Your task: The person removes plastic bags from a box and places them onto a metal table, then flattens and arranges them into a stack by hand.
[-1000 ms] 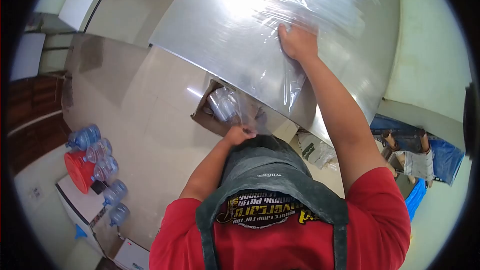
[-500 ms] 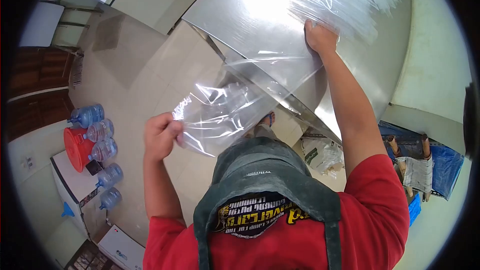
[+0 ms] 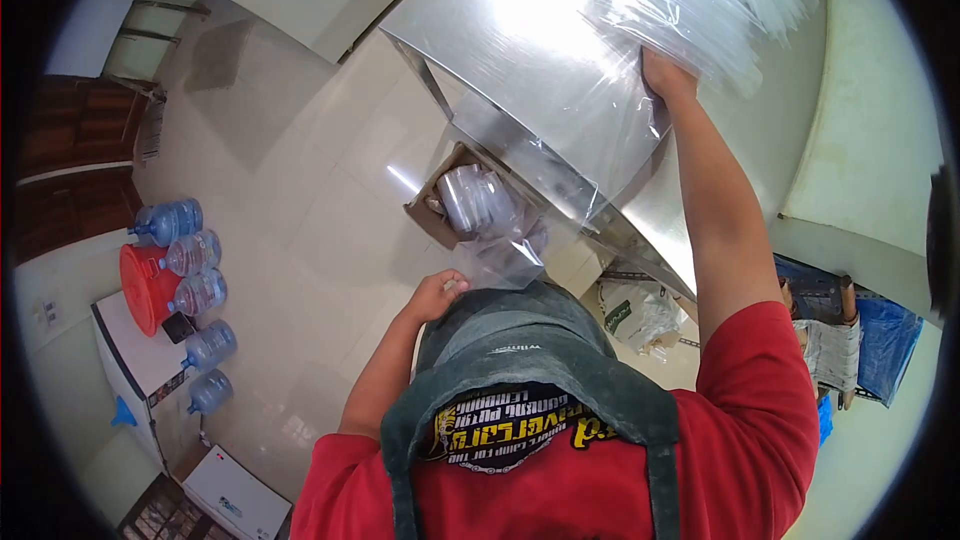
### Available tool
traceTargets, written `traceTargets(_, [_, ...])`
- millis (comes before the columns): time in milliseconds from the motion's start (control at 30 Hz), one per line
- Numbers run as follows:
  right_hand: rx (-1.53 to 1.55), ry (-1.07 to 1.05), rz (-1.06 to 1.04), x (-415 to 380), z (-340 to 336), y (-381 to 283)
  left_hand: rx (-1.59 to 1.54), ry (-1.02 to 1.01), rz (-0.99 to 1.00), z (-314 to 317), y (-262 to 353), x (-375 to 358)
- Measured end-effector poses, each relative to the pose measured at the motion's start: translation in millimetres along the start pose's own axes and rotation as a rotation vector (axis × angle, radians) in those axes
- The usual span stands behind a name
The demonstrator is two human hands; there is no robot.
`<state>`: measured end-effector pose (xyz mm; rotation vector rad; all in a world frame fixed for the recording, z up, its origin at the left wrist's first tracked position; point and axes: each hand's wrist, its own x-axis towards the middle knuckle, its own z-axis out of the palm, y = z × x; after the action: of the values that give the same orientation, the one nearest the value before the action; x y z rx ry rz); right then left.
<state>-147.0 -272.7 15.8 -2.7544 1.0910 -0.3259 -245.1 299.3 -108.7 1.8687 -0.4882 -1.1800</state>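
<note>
Clear plastic bags (image 3: 680, 0) lie stacked on the steel table (image 3: 520, 50), and the right hand (image 3: 662, 72) presses flat on their near edge, fingers spread, gripping nothing. Half a second ago the left hand (image 3: 438, 295) was raised out to the side with one bag; now it has dropped to the apron (image 3: 530, 340), pinched shut on that bag (image 3: 505, 260), which hangs just above its fingers, in front of the box (image 3: 440, 210) on the floor.

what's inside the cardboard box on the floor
The box holds a bundle of clear plastic, apparently rolled or stacked. What lies below that plastic is covered, and the table edge hides the box's far side.
</note>
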Motion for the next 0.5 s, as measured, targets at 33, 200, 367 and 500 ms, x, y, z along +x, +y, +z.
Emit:
traceTargets(33, [0.054, -0.021, 0.008, 1.4, -2.1, -1.5, 0.026, 0.081, 0.071, 3.2, -3.3, 4.9])
traceTargets(200, [-0.003, -0.006, 0.056, 7.8, 1.9, -1.7, -0.026, 0.155, 0.012, 0.4, 24.0, 8.7])
traceTargets(367, [-0.031, -0.030, 0.082, 12.2, 5.3, 5.1, -0.464, 0.397, 0.105, -93.4, 127.4, -27.2])
traceTargets(500, [-0.033, -0.039, 0.074, 15.1, 4.4, 3.8, -0.271, 0.560, 0.055, -142.3, 113.2, -1.8])
